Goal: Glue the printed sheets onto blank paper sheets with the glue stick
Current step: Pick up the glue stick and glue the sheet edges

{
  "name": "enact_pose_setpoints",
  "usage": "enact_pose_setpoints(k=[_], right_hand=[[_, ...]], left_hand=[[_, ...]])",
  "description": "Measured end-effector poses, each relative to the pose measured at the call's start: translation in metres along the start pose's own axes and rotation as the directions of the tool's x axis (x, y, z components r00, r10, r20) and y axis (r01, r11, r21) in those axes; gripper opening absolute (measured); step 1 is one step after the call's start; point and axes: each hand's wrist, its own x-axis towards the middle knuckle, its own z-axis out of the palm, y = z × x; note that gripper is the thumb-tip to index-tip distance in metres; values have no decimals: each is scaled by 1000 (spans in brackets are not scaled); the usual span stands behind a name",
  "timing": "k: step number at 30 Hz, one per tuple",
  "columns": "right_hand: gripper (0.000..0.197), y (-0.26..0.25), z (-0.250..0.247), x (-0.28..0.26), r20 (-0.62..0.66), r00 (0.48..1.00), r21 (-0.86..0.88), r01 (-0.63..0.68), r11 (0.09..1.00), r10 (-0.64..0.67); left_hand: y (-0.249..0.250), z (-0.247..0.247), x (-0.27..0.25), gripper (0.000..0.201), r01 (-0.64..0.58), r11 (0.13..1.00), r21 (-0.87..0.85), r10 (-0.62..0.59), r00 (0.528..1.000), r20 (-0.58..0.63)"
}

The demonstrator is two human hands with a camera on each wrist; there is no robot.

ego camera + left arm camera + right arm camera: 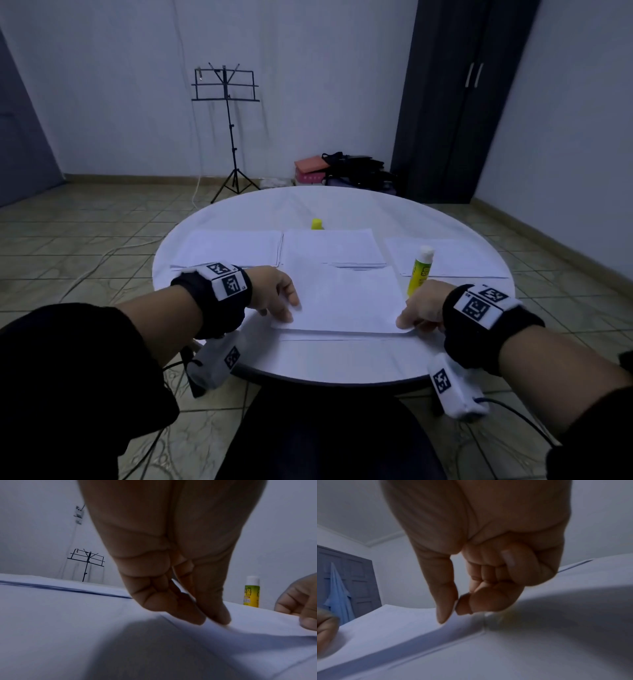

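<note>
A white paper sheet (346,301) hovers just above another sheet (342,337) at the table's near edge. My left hand (289,310) pinches its near left corner between thumb and fingers (217,615). My right hand (407,320) pinches the near right corner, thumb against forefinger (447,609). The sheet (393,626) sags a little between the two hands. A yellow-green glue stick (420,270) stands upright with its white tip bare, just beyond my right hand. Its yellow cap (317,224) sits at the far middle of the table.
Three stacks of white sheets lie across the round white table (342,205): left (233,248), middle (332,246), right (448,257). Behind the table stand a music stand (227,102), bags on the floor (349,169) and a dark wardrobe (455,102).
</note>
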Motion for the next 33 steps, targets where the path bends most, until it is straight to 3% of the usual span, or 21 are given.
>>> enact_pose_setpoints(k=[6,13,33], right_hand=[[21,-2,5,10,11,1000,-136,26,990,-25],[23,2,3,16,29,999,-70,40,997,-38],[28,4,2,13,44,996,-107,85,991,-80]], left_hand=[[-6,7,9,26,-9,999,52,7,999,32],[-9,7,11,30,-16,999,38,14,999,40],[-9,8,10,39,-12,997,77,10,999,32]])
